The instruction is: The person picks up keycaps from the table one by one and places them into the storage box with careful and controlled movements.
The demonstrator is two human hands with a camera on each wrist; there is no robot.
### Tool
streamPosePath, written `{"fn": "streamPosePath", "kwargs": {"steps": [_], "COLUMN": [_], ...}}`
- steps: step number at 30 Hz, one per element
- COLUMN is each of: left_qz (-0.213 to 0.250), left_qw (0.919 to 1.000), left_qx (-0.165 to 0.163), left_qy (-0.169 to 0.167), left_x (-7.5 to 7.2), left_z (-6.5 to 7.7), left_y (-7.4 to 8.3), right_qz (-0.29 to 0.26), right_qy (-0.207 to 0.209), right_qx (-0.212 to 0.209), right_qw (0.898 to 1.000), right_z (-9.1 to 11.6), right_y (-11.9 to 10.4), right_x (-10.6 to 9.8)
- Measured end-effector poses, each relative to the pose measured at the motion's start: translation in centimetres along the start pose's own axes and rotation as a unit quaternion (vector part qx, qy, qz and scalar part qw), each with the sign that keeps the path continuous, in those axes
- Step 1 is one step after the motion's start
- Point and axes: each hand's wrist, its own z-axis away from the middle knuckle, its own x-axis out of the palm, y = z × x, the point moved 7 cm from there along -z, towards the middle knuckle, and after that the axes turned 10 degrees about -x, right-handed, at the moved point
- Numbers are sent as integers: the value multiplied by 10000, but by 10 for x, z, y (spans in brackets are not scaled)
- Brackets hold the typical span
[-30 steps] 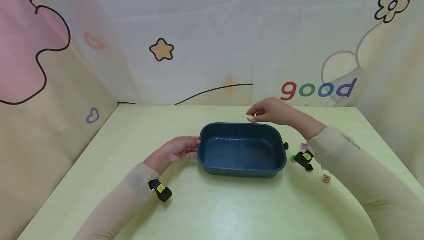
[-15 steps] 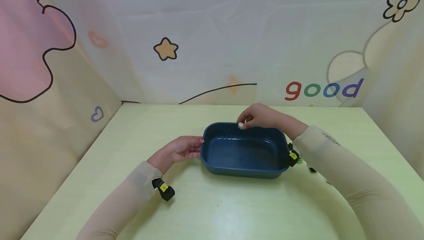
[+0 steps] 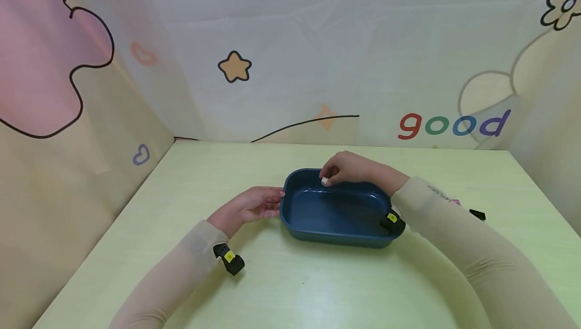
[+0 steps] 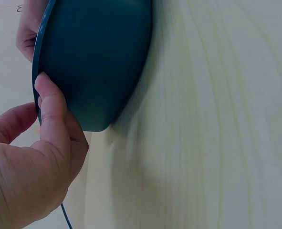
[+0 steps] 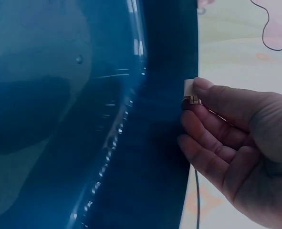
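A deep blue rectangular basin [image 3: 336, 240] with rounded corners stands on the table. My left hand [image 3: 254, 204] holds its left rim, and the left wrist view shows fingers [image 4: 50, 102] on either side of the edge. Above the basin's far inner wall, my right hand [image 3: 351, 168] pinches a small white block [image 3: 325, 181] between thumb and fingertips. Close up in the right wrist view, the block [image 5: 188, 87] has a tan patterned end at the fingertips. My other right fingers [image 5: 205, 160] curl loosely below it, overlapping the basin's wall.
A pink piece [image 3: 456, 202] and a black piece [image 3: 477, 214] show past the right sleeve [image 3: 436, 213], which covers part of the tabletop. Black wrist cameras hang at both cuffs, the right camera [image 3: 393, 222] overlapping the basin's right end. A printed cloth [image 3: 290, 66] hangs behind the table.
My right hand has moved left and down from behind the far rim to over the basin's interior, carrying the white block. My left hand has stayed at the rim. The view has turned slightly.
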Motion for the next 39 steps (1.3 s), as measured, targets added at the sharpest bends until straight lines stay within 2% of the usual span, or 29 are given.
{"fn": "streamPosePath", "kwargs": {"steps": [10,17,25,39], "left_qz": [26,43,3,-30], "left_qw": [10000,10000,10000,10000], "left_qx": [33,24,-10,-40], "left_qy": [11,-59,-41,15], "left_x": [0,1,2,1], "left_z": [2,4,4,5], "left_y": [2,3,2,0], "right_qz": [-182,-327,-425,-403], "right_qy": [-395,-792,-1209,-1301], "right_qx": [-250,9,-8,-6], "right_qw": [9987,9963,9917,9907], "right_z": [0,-4,-7,-10], "right_y": [-9,-1,5,4], "right_x": [12,29,46,54]}}
